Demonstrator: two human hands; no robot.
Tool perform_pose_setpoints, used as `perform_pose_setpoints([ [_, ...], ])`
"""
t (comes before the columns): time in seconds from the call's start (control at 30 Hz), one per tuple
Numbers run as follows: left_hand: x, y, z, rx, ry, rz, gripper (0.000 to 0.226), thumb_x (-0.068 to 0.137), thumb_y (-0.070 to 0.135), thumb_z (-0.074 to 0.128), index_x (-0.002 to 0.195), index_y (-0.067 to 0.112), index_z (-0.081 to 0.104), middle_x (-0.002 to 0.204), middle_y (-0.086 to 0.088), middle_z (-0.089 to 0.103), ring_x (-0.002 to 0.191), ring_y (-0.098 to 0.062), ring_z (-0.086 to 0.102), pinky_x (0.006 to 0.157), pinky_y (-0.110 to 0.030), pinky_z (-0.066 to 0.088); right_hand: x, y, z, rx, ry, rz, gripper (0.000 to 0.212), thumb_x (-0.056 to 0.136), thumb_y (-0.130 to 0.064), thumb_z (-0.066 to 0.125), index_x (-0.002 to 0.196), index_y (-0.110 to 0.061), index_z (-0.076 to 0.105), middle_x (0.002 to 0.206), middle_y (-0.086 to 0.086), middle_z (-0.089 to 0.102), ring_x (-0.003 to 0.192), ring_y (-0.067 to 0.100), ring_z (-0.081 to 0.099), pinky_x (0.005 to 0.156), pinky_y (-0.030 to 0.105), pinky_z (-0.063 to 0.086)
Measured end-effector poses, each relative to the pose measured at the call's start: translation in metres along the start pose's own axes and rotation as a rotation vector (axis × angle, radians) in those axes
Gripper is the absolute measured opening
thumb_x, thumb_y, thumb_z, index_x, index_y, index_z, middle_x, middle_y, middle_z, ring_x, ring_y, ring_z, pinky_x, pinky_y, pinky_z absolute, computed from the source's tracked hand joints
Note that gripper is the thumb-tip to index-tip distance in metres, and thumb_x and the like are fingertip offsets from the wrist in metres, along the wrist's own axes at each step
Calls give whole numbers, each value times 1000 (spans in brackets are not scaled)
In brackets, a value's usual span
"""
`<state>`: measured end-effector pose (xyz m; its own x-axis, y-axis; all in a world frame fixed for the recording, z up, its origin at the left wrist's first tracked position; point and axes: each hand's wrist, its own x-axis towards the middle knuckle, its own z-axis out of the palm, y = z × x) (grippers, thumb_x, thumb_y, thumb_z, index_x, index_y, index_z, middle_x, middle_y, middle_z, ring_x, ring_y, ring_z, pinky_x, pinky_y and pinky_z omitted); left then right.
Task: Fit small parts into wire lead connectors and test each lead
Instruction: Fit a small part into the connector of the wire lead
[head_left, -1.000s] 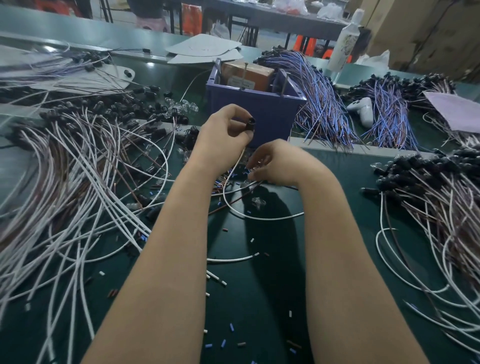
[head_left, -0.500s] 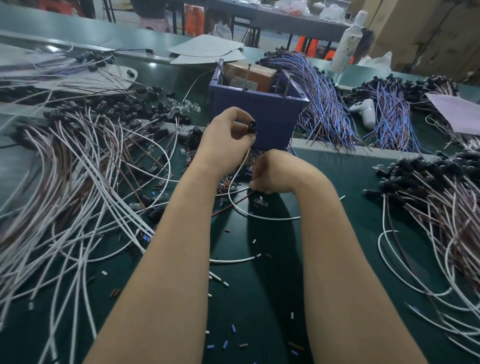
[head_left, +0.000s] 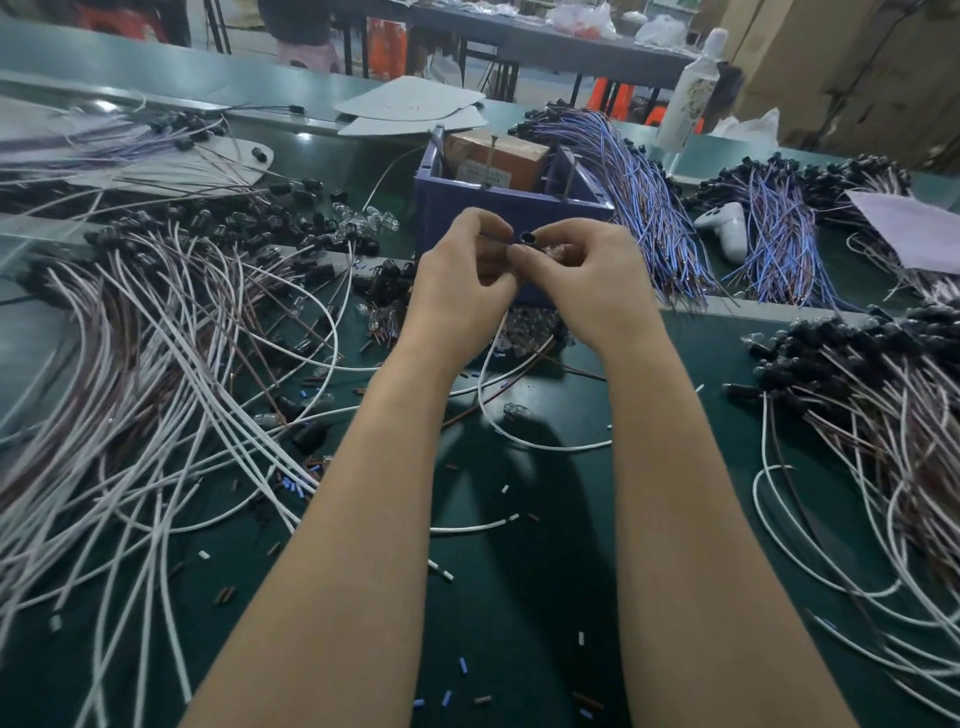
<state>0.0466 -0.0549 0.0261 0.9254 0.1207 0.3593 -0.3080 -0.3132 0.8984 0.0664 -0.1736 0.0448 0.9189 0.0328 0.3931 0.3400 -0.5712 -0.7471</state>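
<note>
Both hands meet in front of the blue bin. My left hand pinches a small black connector whose white lead loops down onto the green mat. My right hand is raised beside it, its fingertips pinching a small clear part right next to the connector's opening. A little heap of clear parts lies on the mat just under the hands, partly hidden by my wrists.
A blue bin with a brown box stands behind the hands. White and brown leads are piled on the left, more on the right. Blue-purple bundles lie at the back. A white bottle stands far right.
My right hand has risen from the mat with a clear part and come up to the connector in my left hand. The left hand has barely moved.
</note>
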Motion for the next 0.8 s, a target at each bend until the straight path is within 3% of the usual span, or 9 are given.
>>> perform_pose_setpoints([
  [0.1, 2, -2, 0, 63, -25, 4, 16, 89, 8, 59, 104, 11, 63, 91, 1, 68, 87, -11, 65, 86, -25, 53, 0, 1, -1, 12, 46, -15, 18, 85, -31, 69, 98, -18, 70, 69, -18, 55, 63, -4, 51, 58, 3, 37],
  [0.27, 3, -3, 1, 135, -25, 25, 11, 92, 18, 59, 96, 12, 67, 78, 6, 65, 73, -8, 59, 70, -19, 48, 0, 1, -4, 138, -6, 15, 14, 85, -30, 70, 94, -21, 65, 71, -10, 59, 65, 5, 54, 64, 18, 43],
  [0.47, 1, -3, 3, 195, -34, 45, 12, 92, 22, 58, 82, 15, 60, 62, 12, 54, 53, 0, 45, 51, -9, 33, -1, 3, -6, 129, 41, 5, 10, 83, -30, 71, 87, -24, 64, 65, -14, 55, 58, -2, 48, 59, 11, 40],
  [0.67, 0, -1, 4, 263, -79, 59, 11, 93, 21, 56, 82, 18, 55, 71, 2, 59, 57, -7, 47, 54, -20, 36, -2, 1, -6, 159, 74, 18, 10, 83, -27, 72, 81, -25, 62, 67, -10, 56, 62, 3, 49, 67, 25, 46],
  [0.8, 1, 2, 6, 273, -19, 68, 5, 92, 20, 57, 87, 20, 58, 75, 6, 62, 66, -12, 54, 65, -26, 45, -2, -2, -6, 87, 135, -31, 12, 82, -31, 73, 86, -23, 64, 68, -14, 56, 60, -1, 49, 64, 14, 43],
])
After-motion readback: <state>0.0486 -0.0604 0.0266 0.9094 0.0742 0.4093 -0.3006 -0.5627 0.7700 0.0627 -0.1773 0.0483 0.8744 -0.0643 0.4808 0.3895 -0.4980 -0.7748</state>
